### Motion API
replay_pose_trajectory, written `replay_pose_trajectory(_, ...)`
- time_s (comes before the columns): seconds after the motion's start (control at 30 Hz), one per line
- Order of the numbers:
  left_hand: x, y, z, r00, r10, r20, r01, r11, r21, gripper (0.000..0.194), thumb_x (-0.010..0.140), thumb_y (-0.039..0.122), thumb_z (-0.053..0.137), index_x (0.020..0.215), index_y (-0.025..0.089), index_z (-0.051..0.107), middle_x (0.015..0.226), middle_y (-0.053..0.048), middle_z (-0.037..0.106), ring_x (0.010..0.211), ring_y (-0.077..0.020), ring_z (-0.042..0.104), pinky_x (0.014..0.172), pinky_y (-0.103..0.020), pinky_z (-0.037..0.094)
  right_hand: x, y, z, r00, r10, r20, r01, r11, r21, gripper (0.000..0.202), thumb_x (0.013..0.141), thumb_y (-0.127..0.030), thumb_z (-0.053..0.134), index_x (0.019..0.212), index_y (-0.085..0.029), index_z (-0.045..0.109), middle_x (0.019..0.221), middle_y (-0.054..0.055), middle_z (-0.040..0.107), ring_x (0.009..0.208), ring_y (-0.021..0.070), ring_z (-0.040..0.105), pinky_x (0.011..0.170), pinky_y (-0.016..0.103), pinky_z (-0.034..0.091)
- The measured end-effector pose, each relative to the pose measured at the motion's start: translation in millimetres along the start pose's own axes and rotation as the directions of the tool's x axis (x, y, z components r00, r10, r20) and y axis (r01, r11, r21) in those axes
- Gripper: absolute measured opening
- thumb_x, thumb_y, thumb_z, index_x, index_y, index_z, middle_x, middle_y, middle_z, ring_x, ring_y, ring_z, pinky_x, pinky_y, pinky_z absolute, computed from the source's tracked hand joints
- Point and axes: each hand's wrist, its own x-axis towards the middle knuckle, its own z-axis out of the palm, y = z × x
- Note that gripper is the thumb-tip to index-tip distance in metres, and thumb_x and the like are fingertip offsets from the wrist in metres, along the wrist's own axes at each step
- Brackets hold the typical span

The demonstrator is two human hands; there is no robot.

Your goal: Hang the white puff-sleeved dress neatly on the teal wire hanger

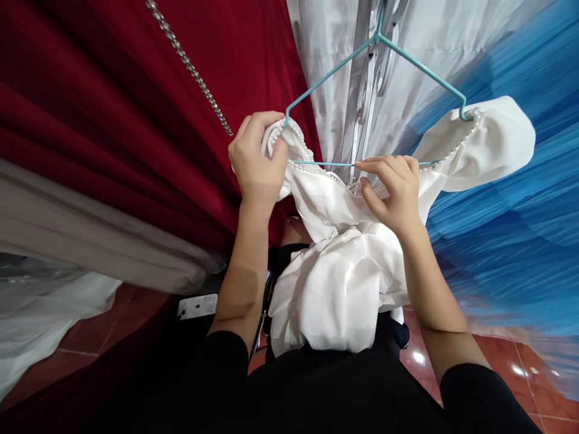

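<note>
A white dress [339, 271] with a pearl-trimmed neckline and puffed sleeves hangs on a thin light-blue wire hanger [332, 71]. Its lower part is bunched up in front of my body. My left hand [259, 158] is closed around the dress's left shoulder, at that end of the hanger; the cloth inside the grip is partly hidden. My right hand [392, 190] is at the middle of the neckline, fingers bent over the hanger's lower bar and the dress's edge, thumb below. The right sleeve [502, 144] spreads out over the hanger's other end.
Dark red cloth [172, 138] hangs at left, with a beaded strand [192, 69] in front. White fabric [416, 48] and metal rods are behind the hanger, and blue tulle [511, 253] hangs at right. A phone [197, 306] lies at lower left. The floor [506, 355] has red tiles.
</note>
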Motion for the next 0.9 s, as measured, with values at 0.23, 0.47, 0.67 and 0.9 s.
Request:
replay_pose_trajectory(0.23,12,-45,-26.3,0.984,-0.019,-0.179,0.022,1.0,0.018,0.038,0.097,-0.012,0.053,0.096,0.015,0.079,0.092,0.005,0.075,0.092,-0.0118,0.067,0.087,-0.031,0.053,3,9,-17,0.992,-0.041,0.116,0.04,0.999,0.013,0.028,0.103,-0.027,0.057,0.126,-0.03,0.072,0.122,0.004,0.08,0.105,0.0254,0.07,0.101,0.047,0.046)
replay_pose_trajectory(0.47,-51,-35,-38.3,0.951,-0.307,-0.029,0.309,0.948,0.078,0.015,0.093,0.017,0.067,0.097,0.018,0.082,0.09,0.001,0.081,0.084,-0.0199,0.075,0.08,-0.035,0.059,1,8,-5,0.994,-0.036,0.102,0.029,0.998,0.063,0.03,0.104,-0.027,0.055,0.13,-0.03,0.07,0.124,0.004,0.077,0.111,0.0268,0.068,0.108,0.049,0.045)
replay_pose_trajectory(0.67,-75,42,1.5,0.95,0.22,0.221,-0.247,0.964,0.103,0.022,0.099,0.017,0.064,0.103,0.028,0.082,0.118,-0.002,0.083,0.118,-0.026,0.075,0.109,-0.044,0.058,0,6,-1,0.998,-0.027,0.06,0.022,0.996,0.083,0.029,0.107,-0.029,0.054,0.13,-0.031,0.071,0.123,0.004,0.077,0.109,0.0263,0.068,0.111,0.051,0.046)
replay_pose_trajectory(0.9,-60,70,35.6,0.959,0.168,0.227,-0.203,0.969,0.142,0.035,0.097,0.01,0.062,0.125,0.026,0.076,0.12,-0.003,0.083,0.108,-0.0253,0.073,0.112,-0.044,0.047,-3,10,-8,0.987,-0.16,0.018,0.158,0.984,0.089,0.034,0.106,-0.028,0.056,0.138,-0.035,0.067,0.127,0.002,0.078,0.113,0.0258,0.073,0.111,0.053,0.052)
